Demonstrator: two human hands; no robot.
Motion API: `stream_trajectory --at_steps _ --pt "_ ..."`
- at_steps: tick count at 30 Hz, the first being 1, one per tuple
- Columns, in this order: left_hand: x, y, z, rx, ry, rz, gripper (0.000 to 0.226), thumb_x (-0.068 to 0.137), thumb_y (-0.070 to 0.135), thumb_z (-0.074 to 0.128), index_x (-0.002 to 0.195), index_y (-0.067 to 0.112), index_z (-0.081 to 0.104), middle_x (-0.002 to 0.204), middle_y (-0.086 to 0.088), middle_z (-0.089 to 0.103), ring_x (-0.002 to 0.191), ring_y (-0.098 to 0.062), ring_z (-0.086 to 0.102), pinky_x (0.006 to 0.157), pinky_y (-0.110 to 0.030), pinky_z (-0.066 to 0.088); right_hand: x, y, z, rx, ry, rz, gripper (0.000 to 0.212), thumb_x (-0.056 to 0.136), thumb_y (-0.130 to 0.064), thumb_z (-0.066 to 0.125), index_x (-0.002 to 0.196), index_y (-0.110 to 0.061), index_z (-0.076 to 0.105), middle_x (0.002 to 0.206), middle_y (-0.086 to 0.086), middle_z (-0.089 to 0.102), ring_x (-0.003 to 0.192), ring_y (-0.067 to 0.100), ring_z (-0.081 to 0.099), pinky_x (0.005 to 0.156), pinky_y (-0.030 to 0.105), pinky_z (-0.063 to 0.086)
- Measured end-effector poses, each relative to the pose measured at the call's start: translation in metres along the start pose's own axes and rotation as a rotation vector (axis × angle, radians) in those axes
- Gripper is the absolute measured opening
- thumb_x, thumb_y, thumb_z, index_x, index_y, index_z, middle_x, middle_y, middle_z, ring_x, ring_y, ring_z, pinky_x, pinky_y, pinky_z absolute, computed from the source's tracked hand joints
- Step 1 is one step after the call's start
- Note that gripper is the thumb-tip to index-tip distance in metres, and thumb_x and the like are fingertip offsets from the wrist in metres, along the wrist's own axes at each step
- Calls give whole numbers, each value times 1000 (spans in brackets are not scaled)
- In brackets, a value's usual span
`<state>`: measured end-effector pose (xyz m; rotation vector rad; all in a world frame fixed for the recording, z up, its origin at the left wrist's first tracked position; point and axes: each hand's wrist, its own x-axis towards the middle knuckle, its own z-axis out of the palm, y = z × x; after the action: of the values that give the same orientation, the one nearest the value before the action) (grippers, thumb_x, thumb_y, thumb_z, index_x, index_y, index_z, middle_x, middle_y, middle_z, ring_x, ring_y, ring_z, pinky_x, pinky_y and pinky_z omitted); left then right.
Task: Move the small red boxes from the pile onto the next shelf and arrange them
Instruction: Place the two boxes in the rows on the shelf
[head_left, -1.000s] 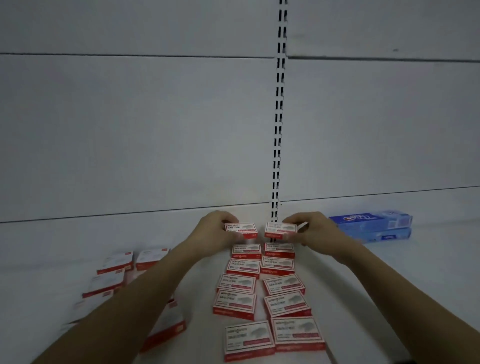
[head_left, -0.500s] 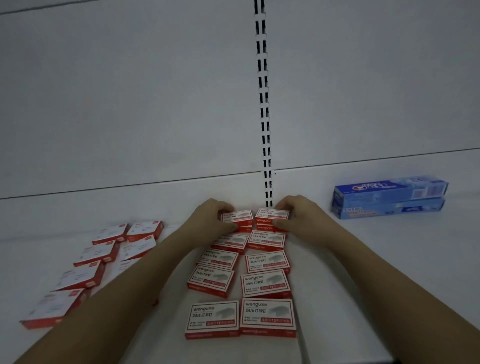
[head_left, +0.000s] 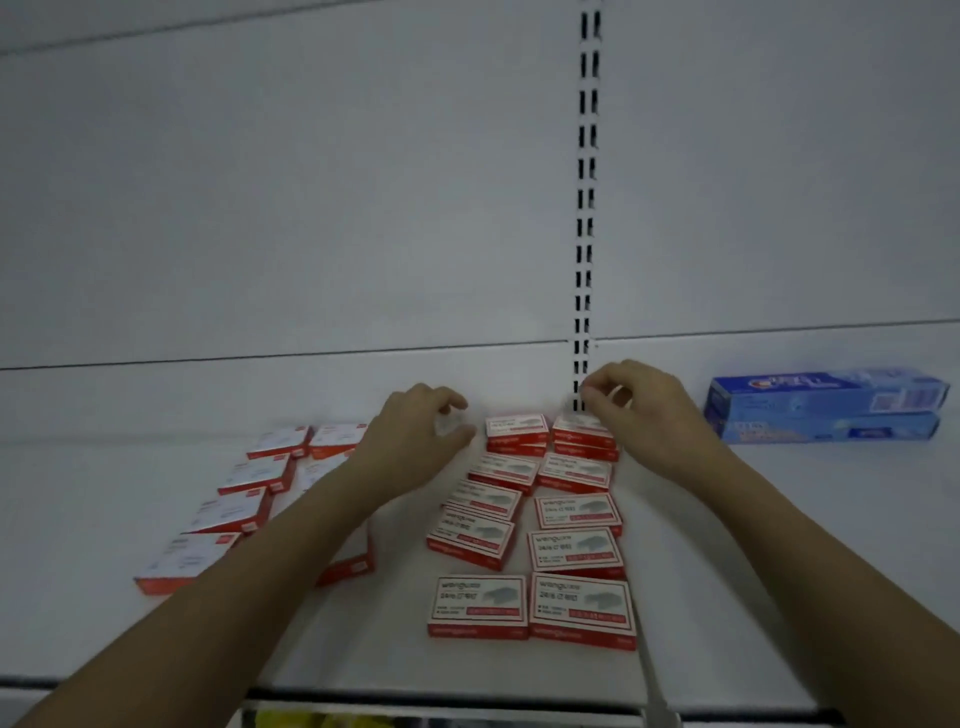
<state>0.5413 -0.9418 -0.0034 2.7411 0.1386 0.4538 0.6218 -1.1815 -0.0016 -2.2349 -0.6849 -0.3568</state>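
With both the left hand (head_left: 415, 441) and right hand (head_left: 639, 410) hovering, fingers loosely curled and seemingly empty, over the far end of the two rows of red boxes (head_left: 524, 525) on the shelf (head_left: 779, 545), a careless brush could knock the stacked back pair askew.

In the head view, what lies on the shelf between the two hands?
The rearmost pair of small red-and-white boxes, side by side, between the left hand and right hand.

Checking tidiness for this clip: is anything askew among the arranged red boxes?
Yes. In the left column, the middle boxes sit rotated and overlapping, out of line with the straighter right column. Nothing looks damaged or spilled.
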Motion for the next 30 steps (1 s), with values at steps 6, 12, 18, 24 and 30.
stream_trajectory --at_steps 6,12,18,24,30 --pt "-29 -39 -70 148 30 -73 42 90 56 47 125 34 54 123 7 56 117 -18 45 98 -40 41 7 -92 19 -32 -231 -122 18 93 -38 56 91 -27 69 91 -14 66 78 2 59 72 26 48" --pt "-94 -124 -146 210 7 -211 45 90 61 44 124 34 54 123 6 56 115 -18 48 96 -40 41 8 -211 83 -70 -396 -212 23 89 -41 57 89 -22 70 90 -5 71 80 12 64 81 36 53" --pt "-183 -227 -218 192 87 -384 46 89 65 40 120 35 57 122 7 57 112 -16 52 94 -38 42 -11 -331 177 -97 -449 -248 27 88 -47 51 90 -25 65 98 -4 67 87 17 61 82 36 52" --pt "-266 -305 -271 179 159 -551 51 83 70 41 116 36 61 120 8 61 109 -15 55 97 -40 43 -34 -439 263 -63 -509 -281 27 89 -42 50 66 -28 50 75 -8 57 74 18 57 69 31 45" --pt "-320 -374 -319 192 201 -670 55 82 70 42 117 33 62 119 5 63 107 -17 58 95 -41 47 -42 -533 328 -77 -592 -392 25 89 -40 51 90 -20 65 90 -3 66 85 19 62 73 31 48"
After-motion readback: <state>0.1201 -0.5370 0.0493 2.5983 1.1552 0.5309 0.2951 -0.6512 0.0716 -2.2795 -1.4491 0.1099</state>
